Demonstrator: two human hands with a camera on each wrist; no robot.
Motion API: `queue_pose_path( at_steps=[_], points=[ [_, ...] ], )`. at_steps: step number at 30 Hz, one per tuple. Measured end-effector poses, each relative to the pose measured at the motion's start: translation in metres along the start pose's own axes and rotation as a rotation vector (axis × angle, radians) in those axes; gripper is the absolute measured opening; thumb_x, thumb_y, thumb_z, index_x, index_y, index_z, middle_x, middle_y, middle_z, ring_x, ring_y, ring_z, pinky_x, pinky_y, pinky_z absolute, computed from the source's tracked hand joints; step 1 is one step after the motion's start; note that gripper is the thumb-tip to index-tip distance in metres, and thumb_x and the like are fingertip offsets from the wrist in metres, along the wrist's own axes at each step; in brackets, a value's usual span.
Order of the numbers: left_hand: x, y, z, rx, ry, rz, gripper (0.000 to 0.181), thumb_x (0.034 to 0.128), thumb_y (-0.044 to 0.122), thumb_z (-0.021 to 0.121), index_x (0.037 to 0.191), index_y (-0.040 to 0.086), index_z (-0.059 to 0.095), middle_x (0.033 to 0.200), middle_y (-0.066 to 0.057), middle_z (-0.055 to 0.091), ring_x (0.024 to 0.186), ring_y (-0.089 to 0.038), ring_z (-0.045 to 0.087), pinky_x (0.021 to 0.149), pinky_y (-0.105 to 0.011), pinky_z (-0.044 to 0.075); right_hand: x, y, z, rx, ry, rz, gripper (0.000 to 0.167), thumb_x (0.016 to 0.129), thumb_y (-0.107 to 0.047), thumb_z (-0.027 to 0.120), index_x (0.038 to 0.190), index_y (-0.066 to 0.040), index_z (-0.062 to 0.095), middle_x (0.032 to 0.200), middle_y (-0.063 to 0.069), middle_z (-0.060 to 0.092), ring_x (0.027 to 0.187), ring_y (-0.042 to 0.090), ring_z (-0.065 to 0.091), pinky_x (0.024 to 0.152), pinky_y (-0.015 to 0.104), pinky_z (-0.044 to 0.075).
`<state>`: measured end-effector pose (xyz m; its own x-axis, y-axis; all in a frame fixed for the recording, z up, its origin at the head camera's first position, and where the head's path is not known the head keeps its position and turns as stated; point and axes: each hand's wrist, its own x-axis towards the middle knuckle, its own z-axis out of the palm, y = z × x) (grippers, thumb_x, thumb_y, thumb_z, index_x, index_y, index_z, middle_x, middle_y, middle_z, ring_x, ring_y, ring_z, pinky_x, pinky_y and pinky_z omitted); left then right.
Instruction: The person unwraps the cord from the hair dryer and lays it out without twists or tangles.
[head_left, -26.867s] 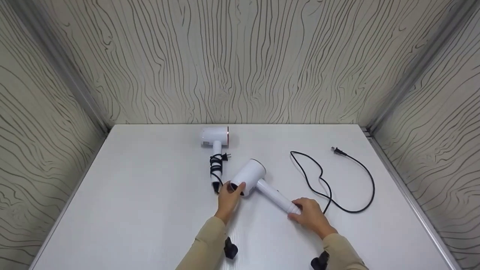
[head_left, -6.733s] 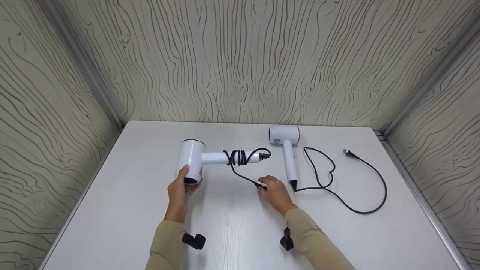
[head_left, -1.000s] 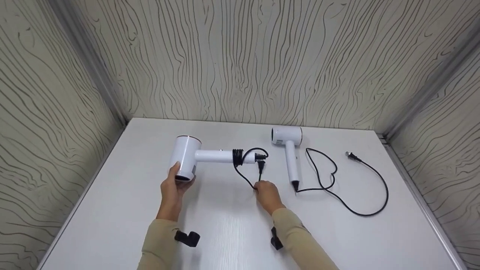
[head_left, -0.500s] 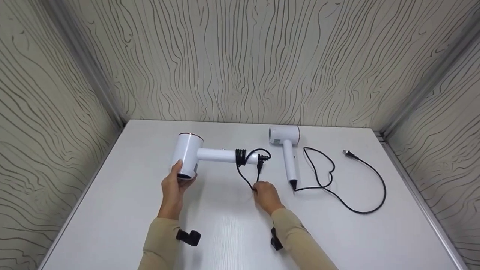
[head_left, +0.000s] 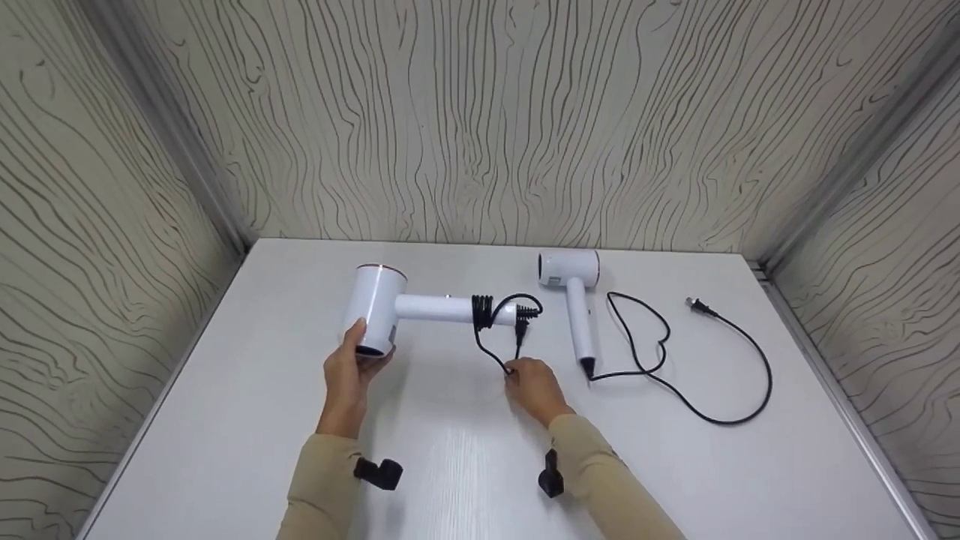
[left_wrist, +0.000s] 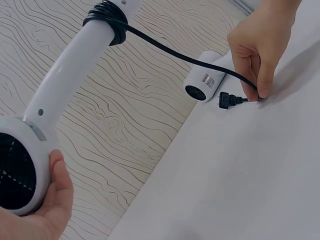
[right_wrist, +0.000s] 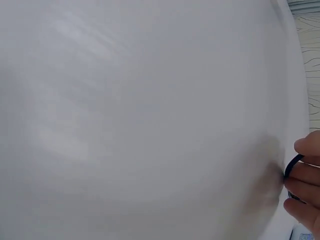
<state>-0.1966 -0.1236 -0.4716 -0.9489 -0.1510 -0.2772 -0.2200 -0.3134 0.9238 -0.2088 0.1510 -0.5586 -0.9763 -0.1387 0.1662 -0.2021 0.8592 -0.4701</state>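
My left hand (head_left: 346, 379) grips the barrel of a white hair dryer (head_left: 431, 308), thumb on the near side; its handle points right. Black cord (head_left: 482, 311) is coiled tightly round the handle's lower end. In the left wrist view the dryer (left_wrist: 70, 75) is tilted, its dark grille facing the camera. My right hand (head_left: 536, 390) pinches the cord's free length low over the table, short of the plug (head_left: 521, 330). The left wrist view shows the plug (left_wrist: 227, 100) beside those fingertips. In the right wrist view, a bit of cord (right_wrist: 292, 165) shows at the fingers.
A second white hair dryer (head_left: 577, 307) lies at the back right of the white table (head_left: 247, 420). Its black cord (head_left: 757, 360) loops out to the right and ends in a plug (head_left: 700, 306). Wood-patterned panels (head_left: 480, 135) stand behind and at both sides.
Since the earliest frame, the loose-corded dryer has gone to the back right and the wound one into my left hand. Lately the coils bunched together and my right hand shifted from plug to cord.
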Motion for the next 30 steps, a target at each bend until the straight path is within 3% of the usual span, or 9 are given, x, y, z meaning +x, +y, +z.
queue_pose_path(
  at_steps=[5, 15, 26, 30],
  points=[
    [0.002, -0.001, 0.002, 0.016, 0.012, 0.013, 0.067, 0.0954, 0.047, 0.047, 0.142, 0.000, 0.038, 0.129, -0.015, 0.049, 0.101, -0.013, 0.061, 0.087, -0.024, 0.057, 0.002, -0.009, -0.010, 0.020, 0.039, -0.014, 0.019, 0.084, -0.007, 0.069, 0.101, 0.001, 0.072, 0.098, 0.016, 0.073, 0.094, 0.030, 0.069, 0.085, 0.041, 0.057],
    [0.006, -0.003, 0.004, 0.035, 0.018, -0.009, 0.068, 0.0952, 0.050, 0.047, 0.142, 0.001, 0.037, 0.132, -0.014, 0.047, 0.106, -0.016, 0.059, 0.090, -0.026, 0.056, 0.002, -0.044, -0.031, 0.079, 0.339, -0.261, 0.015, 0.078, -0.004, 0.075, 0.093, -0.002, 0.072, 0.085, 0.009, 0.071, 0.075, 0.018, 0.068, 0.068, 0.027, 0.058],
    [0.003, -0.002, 0.005, 0.013, 0.016, 0.013, 0.070, 0.0949, 0.049, 0.048, 0.141, -0.003, 0.039, 0.130, -0.016, 0.048, 0.099, -0.013, 0.062, 0.088, -0.024, 0.057, 0.005, -0.060, -0.032, 0.066, 0.380, -0.291, 0.009, 0.078, -0.003, 0.076, 0.086, -0.006, 0.072, 0.083, 0.005, 0.070, 0.076, 0.017, 0.069, 0.071, 0.027, 0.059],
    [0.002, -0.002, 0.003, 0.011, 0.027, 0.013, 0.069, 0.0949, 0.048, 0.048, 0.139, -0.004, 0.040, 0.126, -0.014, 0.050, 0.094, -0.010, 0.063, 0.086, -0.023, 0.057, 0.005, -0.060, -0.031, 0.032, 0.417, -0.345, 0.007, 0.078, -0.003, 0.076, 0.083, -0.006, 0.072, 0.081, 0.005, 0.069, 0.075, 0.016, 0.068, 0.070, 0.026, 0.059]
  ],
)
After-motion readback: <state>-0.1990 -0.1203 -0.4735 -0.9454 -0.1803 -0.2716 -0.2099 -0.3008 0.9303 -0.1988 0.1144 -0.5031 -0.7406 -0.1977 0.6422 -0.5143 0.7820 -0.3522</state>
